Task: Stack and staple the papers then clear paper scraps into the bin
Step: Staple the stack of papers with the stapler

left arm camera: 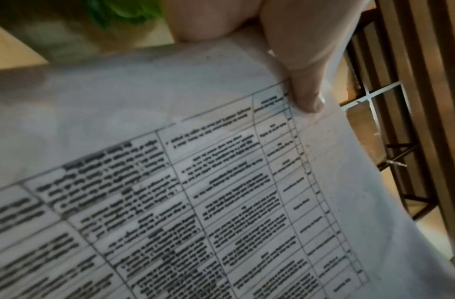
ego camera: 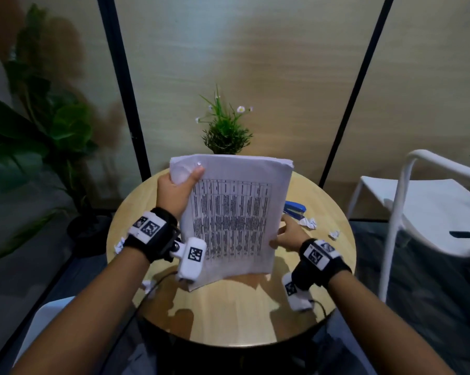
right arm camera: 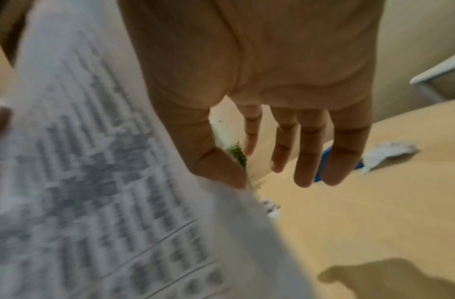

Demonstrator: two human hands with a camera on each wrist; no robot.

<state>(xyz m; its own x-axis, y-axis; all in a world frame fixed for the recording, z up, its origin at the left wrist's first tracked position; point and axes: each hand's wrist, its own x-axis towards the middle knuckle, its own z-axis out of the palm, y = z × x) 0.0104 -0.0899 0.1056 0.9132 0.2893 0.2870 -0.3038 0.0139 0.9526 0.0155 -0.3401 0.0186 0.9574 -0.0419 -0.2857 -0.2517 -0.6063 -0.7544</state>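
A stack of printed papers (ego camera: pixel 236 217) (left arm camera: pixel 195 182) (right arm camera: pixel 93 182) stands upright above the round wooden table (ego camera: pixel 242 315), its lower edge near the tabletop. My left hand (ego camera: pixel 179 185) grips the stack's top left corner, with the thumb (left arm camera: pixel 305 87) pressed on the front sheet. At the stack's lower right edge my right hand (ego camera: pixel 289 234) (right arm camera: pixel 285 121) lays its thumb against the paper, its fingers straight and spread. A blue stapler (ego camera: pixel 294 209) (right arm camera: pixel 326 154) lies on the table behind the papers' right edge. Crumpled paper scraps (ego camera: pixel 308 222) (right arm camera: pixel 390 151) lie beside it. No bin shows.
More scraps lie at the table's right (ego camera: pixel 334 234), left edge (ego camera: pixel 119 244) and near left (ego camera: pixel 147 285). A small potted plant (ego camera: pixel 225 133) stands at the table's far side. A white chair (ego camera: pixel 431 201) is to the right, a large leafy plant (ego camera: pixel 39 125) to the left.
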